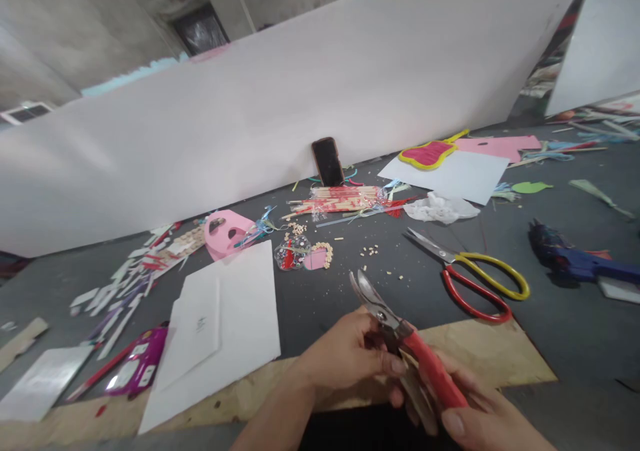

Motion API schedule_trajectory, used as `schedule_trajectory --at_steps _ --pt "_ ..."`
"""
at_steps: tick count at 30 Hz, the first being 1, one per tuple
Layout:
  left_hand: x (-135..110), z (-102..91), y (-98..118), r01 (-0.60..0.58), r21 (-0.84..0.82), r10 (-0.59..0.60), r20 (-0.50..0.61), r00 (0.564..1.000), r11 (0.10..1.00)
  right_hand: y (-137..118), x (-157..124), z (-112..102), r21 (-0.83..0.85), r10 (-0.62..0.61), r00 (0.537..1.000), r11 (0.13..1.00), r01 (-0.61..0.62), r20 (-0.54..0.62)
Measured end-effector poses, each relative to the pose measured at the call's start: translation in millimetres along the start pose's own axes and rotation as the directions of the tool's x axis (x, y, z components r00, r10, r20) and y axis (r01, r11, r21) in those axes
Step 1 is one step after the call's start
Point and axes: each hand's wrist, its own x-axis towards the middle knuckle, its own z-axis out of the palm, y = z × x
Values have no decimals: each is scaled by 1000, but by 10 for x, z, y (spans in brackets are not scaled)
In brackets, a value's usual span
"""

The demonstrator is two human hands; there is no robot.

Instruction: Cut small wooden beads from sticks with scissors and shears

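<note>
My right hand (470, 407) is wrapped round the red handles of a pair of pruning shears (400, 334), whose metal blades point up and left over the grey table. My left hand (345, 354) sits beside it, fingers pinched near the pivot of the shears, where it seems to hold a small thin piece that I cannot make out. Both hands hover above a strip of plywood board (500, 354) at the table's near edge.
Red-and-yellow scissors (475, 274) lie to the right, a blue glue gun (575, 257) further right. White paper sheets (225, 317) lie left. Wooden sticks (340, 201), beads (305, 251), a pink shape (227, 231), a phone (327, 161) against a white board.
</note>
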Motion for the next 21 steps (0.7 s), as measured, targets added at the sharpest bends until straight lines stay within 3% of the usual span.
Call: schedule_trajectory --at_steps 2,3,5,6,8,9,12,15,18,21 --pt "-2 -68 37 -52 249 77 -95 992 967 25 6 -35 22 7 1000 1000 -8 11" --pt "4 -135 77 -73 426 145 -138 980 902 27 7 -50 65 1 1000 998 -2 11" --pt "56 -331 197 -29 731 245 -191 951 682 12 1 -62 153 -28 1000 988 29 -11" --pt "109 -452 267 24 837 319 -235 918 547 -4 -6 -59 173 -40 999 984 45 -34" --pt "267 -707 398 254 923 473 -368 801 288 -40 -25 -37 147 -48 996 987 59 -77" --pt "366 -828 447 314 915 506 -401 763 253 -56 -36 -21 116 -38 995 992 49 -93" --pt "664 -1103 510 365 909 535 -414 736 201 -78 -65 21 21 -31 991 999 34 -128" --pt "855 -1200 503 370 909 549 -411 728 190 -88 -100 8 -52 -56 987 997 49 -149" --pt "868 -1129 522 334 918 569 -394 721 213 -145 -124 -61 -241 -109 981 968 68 -162" --pt "708 -927 551 270 924 594 -381 708 270 -251 -92 -119 -551 -240 961 825 126 -139"
